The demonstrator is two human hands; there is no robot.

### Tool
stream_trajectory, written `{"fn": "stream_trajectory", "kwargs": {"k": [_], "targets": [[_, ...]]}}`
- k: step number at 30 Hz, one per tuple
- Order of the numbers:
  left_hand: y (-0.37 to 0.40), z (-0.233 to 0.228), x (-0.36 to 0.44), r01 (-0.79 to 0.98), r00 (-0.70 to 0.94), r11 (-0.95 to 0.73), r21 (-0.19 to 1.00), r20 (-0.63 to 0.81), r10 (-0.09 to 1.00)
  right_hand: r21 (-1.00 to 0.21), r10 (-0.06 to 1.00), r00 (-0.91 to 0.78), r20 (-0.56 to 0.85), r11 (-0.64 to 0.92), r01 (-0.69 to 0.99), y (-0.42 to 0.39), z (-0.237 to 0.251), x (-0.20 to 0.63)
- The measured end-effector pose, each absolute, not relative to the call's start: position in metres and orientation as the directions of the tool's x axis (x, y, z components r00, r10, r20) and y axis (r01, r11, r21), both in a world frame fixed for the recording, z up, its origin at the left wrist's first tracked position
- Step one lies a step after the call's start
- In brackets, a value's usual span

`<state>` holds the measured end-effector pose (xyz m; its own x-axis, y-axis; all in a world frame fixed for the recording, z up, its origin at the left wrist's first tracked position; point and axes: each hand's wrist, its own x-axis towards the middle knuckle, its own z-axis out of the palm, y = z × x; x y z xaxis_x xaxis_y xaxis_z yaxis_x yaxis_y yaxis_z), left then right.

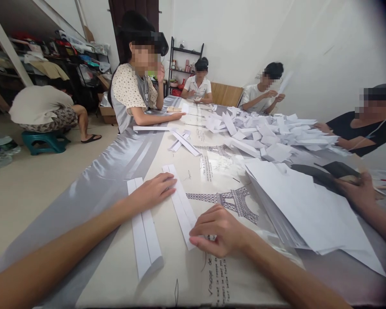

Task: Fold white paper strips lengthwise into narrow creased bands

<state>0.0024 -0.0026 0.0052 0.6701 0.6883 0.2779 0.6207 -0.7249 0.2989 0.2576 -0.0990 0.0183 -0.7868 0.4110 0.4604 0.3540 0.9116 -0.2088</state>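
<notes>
My left hand (154, 191) lies flat, fingers pressed on the upper part of a long folded white paper strip (180, 201) on the table. My right hand (217, 231) pinches the near end of the same strip with curled fingers. A second folded white strip (144, 229) lies just left of it, under my left wrist. Both strips rest on a tablecloth (225, 199) printed with Eiffel towers.
A stack of white sheets (305, 206) lies to my right, with another person's hand (357, 191) on it. A heap of folded papers (270, 133) fills the far middle. Several people sit around the table; one crouches on a green stool (45, 141) at left.
</notes>
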Motion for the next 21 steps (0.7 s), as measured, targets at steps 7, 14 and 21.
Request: {"fn": "stream_trajectory", "kwargs": {"k": [7, 14, 21], "targets": [[0.001, 0.002, 0.0, 0.584, 0.697, -0.757, 0.294, 0.296, 0.653, -0.481, 0.595, -0.629, 0.5, 0.795, 0.369, -0.088, 0.022, 0.265], [0.001, 0.001, -0.001, 0.581, 0.711, -0.767, 0.273, 0.287, 0.642, -0.477, 0.522, -0.779, 0.348, 0.814, 0.332, -0.089, 0.029, 0.258], [0.003, 0.004, -0.002, 0.579, 0.72, -0.769, 0.273, 0.271, 0.639, -0.503, 0.491, -0.853, 0.179, 0.791, 0.35, -0.091, 0.028, 0.256]]}}
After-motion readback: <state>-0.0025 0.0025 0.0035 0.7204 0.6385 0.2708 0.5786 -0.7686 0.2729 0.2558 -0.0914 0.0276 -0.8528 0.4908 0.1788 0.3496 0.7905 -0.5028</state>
